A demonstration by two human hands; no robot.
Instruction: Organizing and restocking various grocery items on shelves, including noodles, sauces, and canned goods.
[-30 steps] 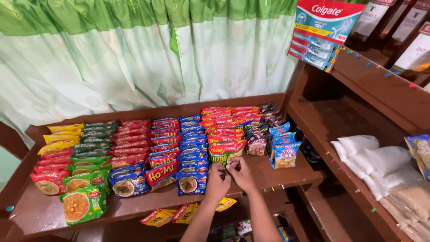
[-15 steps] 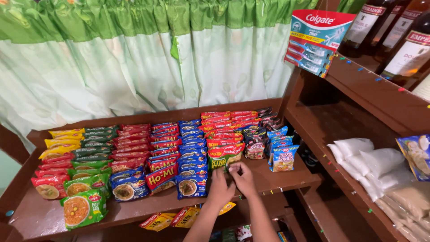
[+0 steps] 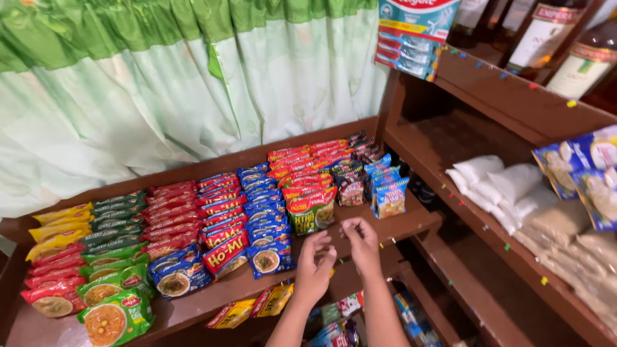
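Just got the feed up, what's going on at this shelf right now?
A person stands at a wooden shelf stocked with rows of instant noodle packets. Both bare hands are raised close together in front of it: the left hand and right hand, fingers curled as if pinching something too small to make out. Neither touches a packet. The nearest is a green packet standing at the row's front.

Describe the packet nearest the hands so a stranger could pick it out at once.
On the wooden shelf below the green-and-white curtain, noodle packets lie in overlapping rows. Just beyond the left hand and right hand stands the green-and-red packet, the only upright one fronting the red row.
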